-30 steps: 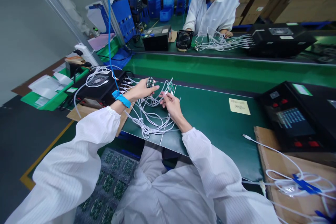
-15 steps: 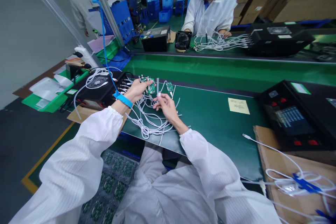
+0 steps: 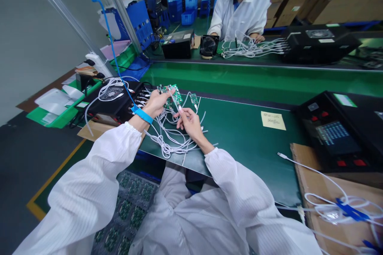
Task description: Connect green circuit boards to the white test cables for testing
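Observation:
My left hand (image 3: 158, 102), with a blue band at its wrist, is closed on a green circuit board (image 3: 177, 95). My right hand (image 3: 189, 120) pinches the white plug of a cable (image 3: 180, 108) at the board's lower edge; whether the plug is in the board I cannot tell. Another small board (image 3: 194, 98) lies just to the right with a cable at it. Below both hands, a tangle of white cables (image 3: 166, 147) lies on the green table (image 3: 236, 139), leading to a black box (image 3: 112, 101) on the left.
A black device with a display (image 3: 335, 133) stands at the right, near coiled cables (image 3: 353, 207) on cardboard. A yellow note (image 3: 273, 120) lies on the table. Trays of boards (image 3: 128, 207) are beside my lap. Across the bench sits a person in white (image 3: 239, 16).
The board in my left hand has turned, showing more of its face. My right hand's cable plug has moved up against the board's lower edge.

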A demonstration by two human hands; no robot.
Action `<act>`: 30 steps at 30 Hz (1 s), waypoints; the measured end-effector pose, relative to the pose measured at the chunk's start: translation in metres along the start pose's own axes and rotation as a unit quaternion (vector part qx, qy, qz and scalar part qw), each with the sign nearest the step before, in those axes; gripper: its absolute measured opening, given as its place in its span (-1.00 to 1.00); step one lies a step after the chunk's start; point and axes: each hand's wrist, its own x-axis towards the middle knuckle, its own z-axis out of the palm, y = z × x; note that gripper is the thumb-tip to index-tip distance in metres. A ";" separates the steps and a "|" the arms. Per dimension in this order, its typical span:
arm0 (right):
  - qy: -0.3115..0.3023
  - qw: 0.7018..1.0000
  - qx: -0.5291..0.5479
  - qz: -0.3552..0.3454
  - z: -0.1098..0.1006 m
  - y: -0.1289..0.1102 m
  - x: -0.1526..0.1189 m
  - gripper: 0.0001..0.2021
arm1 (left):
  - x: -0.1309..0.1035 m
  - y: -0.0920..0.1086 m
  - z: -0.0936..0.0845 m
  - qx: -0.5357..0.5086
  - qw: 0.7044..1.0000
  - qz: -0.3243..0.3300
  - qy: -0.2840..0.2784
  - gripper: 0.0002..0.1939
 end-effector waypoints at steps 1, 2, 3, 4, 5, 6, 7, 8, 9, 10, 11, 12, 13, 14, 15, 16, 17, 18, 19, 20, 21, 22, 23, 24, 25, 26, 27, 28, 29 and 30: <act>0.005 1.000 -0.002 0.000 0.000 -0.001 0.000 -0.53 | 0.000 0.000 0.000 0.003 1.000 0.003 0.000 -0.55; 0.009 1.000 -0.005 0.000 0.001 -0.001 0.000 -0.53 | -0.001 0.000 -0.001 0.007 1.000 0.005 0.001 -0.55; 0.010 1.000 -0.007 0.000 0.001 -0.002 0.000 -0.53 | -0.001 0.000 -0.001 0.011 1.000 0.006 0.003 -0.55; 0.009 1.000 -0.008 0.000 0.001 -0.002 0.000 -0.53 | -0.002 0.001 -0.001 0.015 1.000 0.006 0.005 -0.55; 0.007 1.000 -0.008 0.000 0.001 -0.002 0.000 -0.53 | -0.003 0.001 0.000 0.019 1.000 0.006 0.007 -0.55; 0.006 1.000 -0.008 0.000 0.001 -0.002 -0.001 -0.53 | -0.003 0.001 0.000 0.021 1.000 0.007 0.011 -0.55; 0.004 1.000 -0.008 -0.001 0.001 -0.002 -0.001 -0.53 | -0.003 0.000 0.000 0.024 1.000 0.008 0.014 -0.55; 0.005 1.000 -0.008 -0.001 0.001 -0.003 -0.001 -0.53 | -0.003 0.000 0.000 0.026 0.999 0.010 0.017 -0.55; 0.008 1.000 -0.008 -0.002 0.001 -0.003 -0.001 -0.53 | -0.003 0.000 0.000 0.027 0.999 0.014 0.020 -0.55; 0.011 1.000 -0.008 -0.002 0.001 -0.003 -0.001 -0.53 | -0.003 0.000 0.000 0.027 0.999 0.018 0.022 -0.55; 0.014 1.000 -0.008 -0.002 0.001 -0.003 -0.001 -0.53 | -0.003 -0.001 0.000 0.025 0.999 0.023 0.023 -0.55; 0.017 1.000 -0.008 -0.002 0.001 -0.003 -0.001 -0.53 | -0.002 -0.001 0.000 0.023 0.999 0.026 0.023 -0.54; 0.017 1.000 -0.008 -0.002 0.000 -0.003 -0.001 -0.53 | -0.003 -0.001 0.000 0.021 0.999 0.028 0.021 -0.54; 0.016 1.000 -0.007 -0.002 0.000 -0.003 -0.001 -0.53 | -0.003 -0.001 0.000 0.020 0.999 0.029 0.019 -0.54; 0.015 1.000 -0.006 -0.002 0.000 -0.003 -0.001 -0.52 | -0.003 -0.002 0.000 0.019 0.999 0.030 0.018 -0.54; 0.013 1.000 -0.006 -0.003 0.000 -0.003 -0.001 -0.52 | -0.004 -0.002 0.000 0.020 0.999 0.033 0.020 -0.55; 0.012 1.000 -0.006 -0.003 0.000 -0.002 -0.001 -0.52 | -0.005 -0.002 0.000 0.022 0.999 0.036 0.023 -0.55; 0.013 1.000 -0.008 -0.002 0.000 -0.002 -0.001 -0.53 | -0.005 -0.002 0.000 0.023 0.998 0.042 0.027 -0.56; 0.014 1.000 -0.009 -0.002 0.000 -0.002 -0.001 -0.53 | -0.005 -0.002 0.001 0.023 0.998 0.050 0.032 -0.57; 0.016 1.000 -0.010 -0.002 0.000 -0.002 -0.001 -0.53 | -0.005 -0.002 0.001 0.023 0.997 0.056 0.037 -0.57; 0.017 1.000 -0.010 -0.001 0.000 -0.002 -0.001 -0.54 | -0.005 -0.002 0.001 0.022 0.997 0.062 0.040 -0.58; 0.018 1.000 -0.009 -0.001 0.000 -0.003 -0.001 -0.54 | -0.005 -0.002 0.001 0.023 0.997 0.065 0.041 -0.58; 0.018 1.000 -0.008 -0.002 0.000 -0.003 -0.001 -0.53 | -0.005 -0.001 0.001 0.023 0.997 0.068 0.039 -0.59; 0.018 1.000 -0.007 -0.002 0.000 -0.003 -0.001 -0.53 | -0.006 -0.001 0.001 0.023 0.997 0.070 0.037 -0.59; 0.017 1.000 -0.007 -0.002 0.000 -0.003 0.000 -0.52 | -0.006 -0.001 0.001 0.024 0.996 0.073 0.035 -0.59; 0.017 1.000 -0.008 -0.001 -0.001 -0.003 0.000 -0.52 | -0.006 -0.001 0.001 0.025 0.996 0.075 0.035 -0.60; 0.017 1.000 -0.010 -0.001 -0.001 -0.003 0.000 -0.52 | -0.007 -0.001 0.002 0.026 0.996 0.076 0.037 -0.61; 0.019 1.000 -0.013 0.000 -0.001 -0.003 0.000 -0.51 | -0.007 -0.001 0.002 0.029 0.996 0.077 0.041 -0.63; 0.020 1.000 -0.016 0.001 -0.001 -0.003 0.000 -0.51 | -0.008 0.000 0.002 0.033 0.996 0.077 0.043 -0.64; 0.022 1.000 -0.019 0.001 -0.001 -0.003 -0.001 -0.51 | -0.009 0.000 0.002 0.038 0.995 0.078 0.043 -0.65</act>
